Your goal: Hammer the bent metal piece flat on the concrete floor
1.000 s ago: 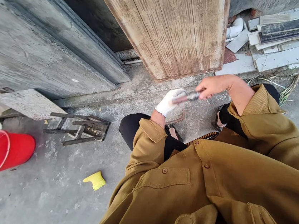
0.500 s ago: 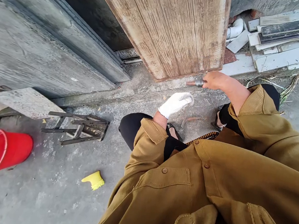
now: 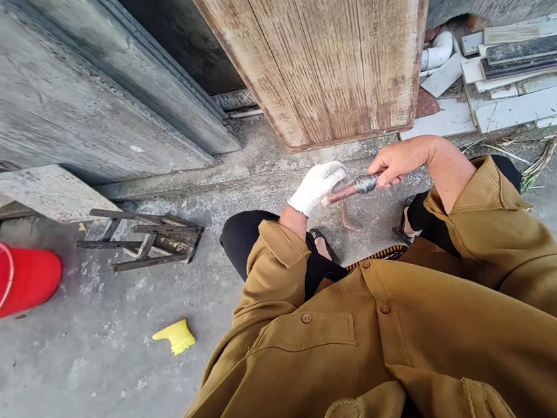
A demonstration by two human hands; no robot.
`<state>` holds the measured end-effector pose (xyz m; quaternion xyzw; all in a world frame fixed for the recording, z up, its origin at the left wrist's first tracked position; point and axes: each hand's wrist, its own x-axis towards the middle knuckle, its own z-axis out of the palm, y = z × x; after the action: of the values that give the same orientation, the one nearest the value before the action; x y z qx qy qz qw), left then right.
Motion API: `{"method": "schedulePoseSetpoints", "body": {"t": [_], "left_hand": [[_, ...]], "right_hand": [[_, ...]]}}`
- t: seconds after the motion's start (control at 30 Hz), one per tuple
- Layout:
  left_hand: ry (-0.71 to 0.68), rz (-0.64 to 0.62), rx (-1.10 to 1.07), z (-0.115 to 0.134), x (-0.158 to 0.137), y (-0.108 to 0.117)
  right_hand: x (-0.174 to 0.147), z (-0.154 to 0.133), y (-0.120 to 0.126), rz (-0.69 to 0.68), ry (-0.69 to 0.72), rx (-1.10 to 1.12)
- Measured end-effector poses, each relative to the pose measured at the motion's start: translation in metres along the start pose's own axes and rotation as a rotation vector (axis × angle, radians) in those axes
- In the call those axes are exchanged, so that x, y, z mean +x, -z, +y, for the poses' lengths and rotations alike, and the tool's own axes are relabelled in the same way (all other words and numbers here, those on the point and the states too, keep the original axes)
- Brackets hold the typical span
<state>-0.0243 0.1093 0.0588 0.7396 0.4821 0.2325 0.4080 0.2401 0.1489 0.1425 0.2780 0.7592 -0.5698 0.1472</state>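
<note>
My right hand (image 3: 397, 161), bare, is closed round one end of a short brown wooden handle (image 3: 344, 193) bound with coils of silvery wire (image 3: 364, 183). The handle slants down to the left, and its pale free end lies against or just in front of my left hand (image 3: 315, 188). That hand wears a white glove and its fingers are curled; what they hold, if anything, is hidden. Below the handle shows a thin, reddish-brown bent piece (image 3: 346, 218); I cannot tell whether it is joined to the handle.
A worn wooden panel (image 3: 325, 60) leans ahead, beside grey boards (image 3: 70, 91) on the left. A small wooden stool (image 3: 154, 242) lies on the concrete near red buckets (image 3: 33, 282) and a yellow glove (image 3: 177, 336). Stacked boards (image 3: 537, 97) are at right.
My right hand has drawn back from the panel's foot, and the handle has swung down to the left to my gloved hand. My left hand has shifted slightly left and up.
</note>
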Motion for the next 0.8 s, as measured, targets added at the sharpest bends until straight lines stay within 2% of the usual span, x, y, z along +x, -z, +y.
{"method": "schedulePoseSetpoints", "body": {"t": [0.1, 0.2, 0.3, 0.37, 0.4, 0.43, 0.5, 0.57, 0.63, 0.7, 0.8], "left_hand": [[-0.005, 0.050, -0.053, -0.004, 0.002, -0.003], [0.017, 0.059, -0.091, 0.004, -0.003, -0.007], [-0.008, -0.074, -0.108, 0.019, -0.011, -0.010], [-0.028, -0.147, -0.130, 0.025, -0.014, -0.010], [-0.030, -0.157, -0.131, 0.027, -0.015, -0.009], [-0.031, -0.141, -0.119, 0.027, -0.015, -0.008], [-0.030, -0.081, -0.065, 0.023, -0.015, -0.003], [-0.027, -0.043, -0.004, 0.018, -0.014, 0.002], [-0.029, -0.037, 0.026, 0.013, -0.013, 0.005], [-0.036, -0.036, 0.026, 0.010, -0.012, 0.006], [-0.040, -0.038, 0.031, 0.009, -0.010, 0.007]], "right_hand": [[-0.002, 0.002, 0.002, 0.150, -0.023, 0.018], [0.000, -0.003, -0.001, 0.455, -0.036, 0.078], [0.007, -0.008, -0.002, 0.785, -0.104, 0.083], [0.013, -0.006, 0.000, 0.877, -0.221, -0.016], [0.017, -0.004, 0.001, 0.867, -0.291, -0.093], [0.019, -0.002, 0.002, 0.795, -0.354, -0.175], [0.024, 0.003, 0.001, 0.525, -0.428, -0.293], [0.025, 0.006, -0.002, 0.231, -0.418, -0.314], [0.023, 0.006, -0.007, 0.048, -0.361, -0.273], [0.020, 0.003, -0.010, -0.040, -0.262, -0.195], [0.015, 0.001, -0.009, -0.058, -0.110, -0.041]]}}
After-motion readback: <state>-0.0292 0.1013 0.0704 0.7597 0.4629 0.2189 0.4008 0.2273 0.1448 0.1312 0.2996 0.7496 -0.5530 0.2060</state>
